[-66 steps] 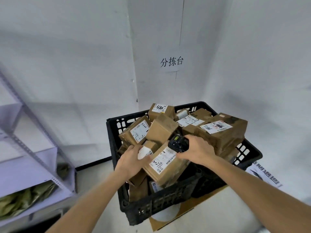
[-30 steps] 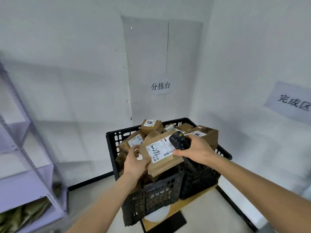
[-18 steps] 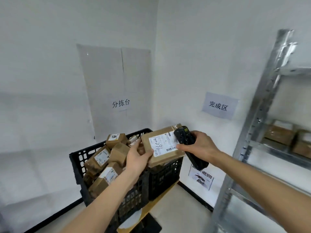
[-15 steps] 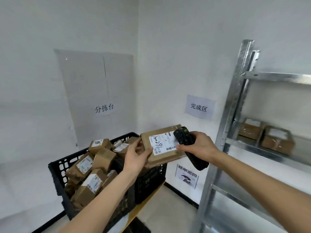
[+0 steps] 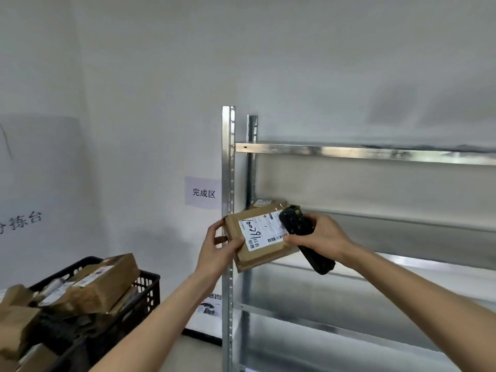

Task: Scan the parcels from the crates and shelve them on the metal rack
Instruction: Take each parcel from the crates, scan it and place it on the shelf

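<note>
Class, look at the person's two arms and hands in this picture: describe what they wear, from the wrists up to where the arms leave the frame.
Both forearms are bare to the frame's edge: no sleeve shows. The left hand and right hand wear no gloves, and no watch, ring or bracelet can be seen.

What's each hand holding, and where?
Left hand grips the parcel by its left edge; right hand grips the black scanner mid-body.
</note>
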